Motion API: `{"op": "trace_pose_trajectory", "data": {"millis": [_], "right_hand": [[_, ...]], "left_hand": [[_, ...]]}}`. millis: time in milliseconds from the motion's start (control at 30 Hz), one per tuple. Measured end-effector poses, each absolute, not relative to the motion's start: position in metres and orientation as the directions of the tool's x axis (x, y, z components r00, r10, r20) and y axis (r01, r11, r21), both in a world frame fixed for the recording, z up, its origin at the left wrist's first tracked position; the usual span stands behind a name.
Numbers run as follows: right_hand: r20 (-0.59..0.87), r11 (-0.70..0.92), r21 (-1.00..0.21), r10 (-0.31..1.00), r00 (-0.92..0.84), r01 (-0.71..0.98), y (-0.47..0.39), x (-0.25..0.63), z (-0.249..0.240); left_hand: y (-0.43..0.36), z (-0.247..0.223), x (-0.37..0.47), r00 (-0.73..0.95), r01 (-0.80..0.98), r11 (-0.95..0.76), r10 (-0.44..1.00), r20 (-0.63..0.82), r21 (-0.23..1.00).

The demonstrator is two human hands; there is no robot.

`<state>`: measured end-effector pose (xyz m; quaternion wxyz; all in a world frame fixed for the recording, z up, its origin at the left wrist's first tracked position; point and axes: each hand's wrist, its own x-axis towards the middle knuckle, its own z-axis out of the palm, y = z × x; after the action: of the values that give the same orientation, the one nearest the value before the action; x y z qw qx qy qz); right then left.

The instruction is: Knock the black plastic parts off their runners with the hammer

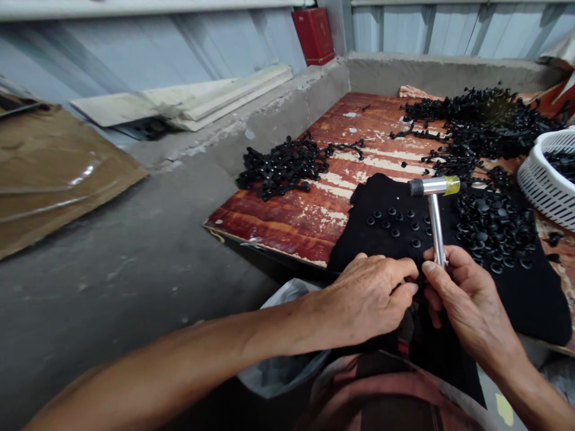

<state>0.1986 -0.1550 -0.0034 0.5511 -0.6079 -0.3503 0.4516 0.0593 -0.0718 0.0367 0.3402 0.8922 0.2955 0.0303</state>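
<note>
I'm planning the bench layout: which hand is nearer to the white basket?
Right. The right hand, holding the hammer, is in front of the basket and to its left; the left hand is farther left.

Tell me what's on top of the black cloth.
The cloth bears scattered black discs and a pile of similar pieces. The hammer in the right hand hides some cloth; what's beneath the pile is covered.

free tabletop (326,209) left of cloth (368,245), hammer (433,187), basket (544,187) blocking right
</note>
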Motion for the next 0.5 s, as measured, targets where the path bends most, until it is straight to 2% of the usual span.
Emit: {"op": "trace_pose_trajectory", "data": {"millis": [233,500], "right_hand": [[-0.181,-0.144,-0.982,0.904,0.387,-0.124,-0.161,0.205,0.001],[-0.308,-0.212,-0.943,0.848,0.431,-0.256,-0.194,0.218,-0.011]], "left_hand": [[-0.058,0.039,0.058,0.814,0.487,-0.435,0.539,-0.215,0.757],[-0.029,0.04,0.062,0.84,0.506,-0.398,0.428,-0.332,0.765]]}}
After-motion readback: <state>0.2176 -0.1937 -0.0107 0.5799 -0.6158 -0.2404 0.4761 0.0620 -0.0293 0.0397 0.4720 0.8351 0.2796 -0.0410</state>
